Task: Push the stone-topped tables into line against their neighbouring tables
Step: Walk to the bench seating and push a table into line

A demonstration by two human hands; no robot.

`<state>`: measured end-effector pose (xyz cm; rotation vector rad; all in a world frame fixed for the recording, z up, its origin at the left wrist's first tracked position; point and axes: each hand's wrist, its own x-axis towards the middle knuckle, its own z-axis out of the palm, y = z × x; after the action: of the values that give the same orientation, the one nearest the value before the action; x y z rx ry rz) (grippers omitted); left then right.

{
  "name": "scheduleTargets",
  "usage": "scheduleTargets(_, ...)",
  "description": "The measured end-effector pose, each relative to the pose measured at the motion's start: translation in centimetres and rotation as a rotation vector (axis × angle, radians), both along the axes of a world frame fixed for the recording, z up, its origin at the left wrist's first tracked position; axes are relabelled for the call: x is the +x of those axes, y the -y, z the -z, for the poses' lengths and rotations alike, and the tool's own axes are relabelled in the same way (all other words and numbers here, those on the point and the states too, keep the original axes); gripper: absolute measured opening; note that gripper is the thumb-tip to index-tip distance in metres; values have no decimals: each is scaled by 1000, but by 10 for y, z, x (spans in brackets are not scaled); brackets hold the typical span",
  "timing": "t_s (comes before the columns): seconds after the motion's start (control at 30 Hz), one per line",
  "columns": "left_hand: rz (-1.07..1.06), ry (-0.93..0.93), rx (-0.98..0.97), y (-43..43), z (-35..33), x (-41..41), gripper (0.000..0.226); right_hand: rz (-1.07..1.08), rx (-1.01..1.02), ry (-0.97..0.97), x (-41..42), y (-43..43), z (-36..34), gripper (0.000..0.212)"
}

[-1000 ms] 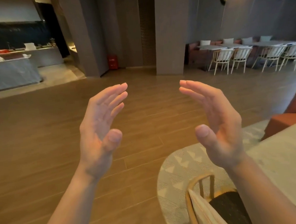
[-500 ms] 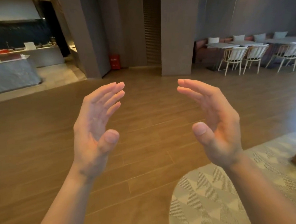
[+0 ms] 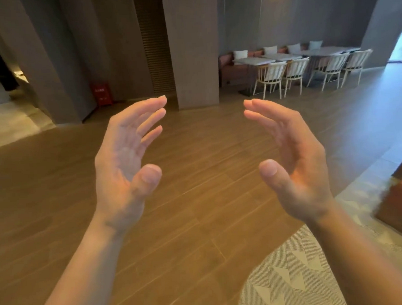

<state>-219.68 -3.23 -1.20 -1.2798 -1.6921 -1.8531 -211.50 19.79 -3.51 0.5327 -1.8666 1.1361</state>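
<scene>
A: Both hands are up in front and there's nothing in either. The left hand point(image 3: 126, 161) and right hand point(image 3: 293, 161) face palm to palm with a gap between them, fingers straight and loose, thumbs out.

B: And the tables?

A: They're at the far end of the room, upper right. It's a row of pale-topped tables point(image 3: 283, 56) along the wall bench, with white chairs point(image 3: 293, 70) on the near side. They're well apart from the hands, with a stretch of wooden floor point(image 3: 197, 199) between.

B: So this is the walk over, I'd say. Nothing has been pushed yet.

A: Agreed. Which table sits out of line is too small to tell from here.

B: My advice is to come round the pillar point(image 3: 192, 48) and go in at the end of the row rather than through the chairs. Put flat palms on the edge of the top and keep the push low and level.

A: Stone tops will be heavy, I'd guess, so slide them. Don't lift or tilt.

B: Use short shoves too, checking that the edges meet flush. A chair leg caught under the base could skew it.
</scene>
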Motion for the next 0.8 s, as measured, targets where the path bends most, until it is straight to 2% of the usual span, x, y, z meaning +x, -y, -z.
scheduleTargets(0.13,60,14,-14,-76,10,-89,75,36,-35,-9,-78,-70,7,79)
scheduleTargets(0.33,54,-3,-6,-200,3,-221,74,50,-19,13,-200,-192,-2,87)
scheduleTargets(0.53,30,-7,-6,-301,-13,-334,84,28,-1,-10,-317,-296,-23,85)
scheduleTargets(0.8,59,-52,-20,-438,9,-509,84,20,2,-1,-487,-432,-2,85)
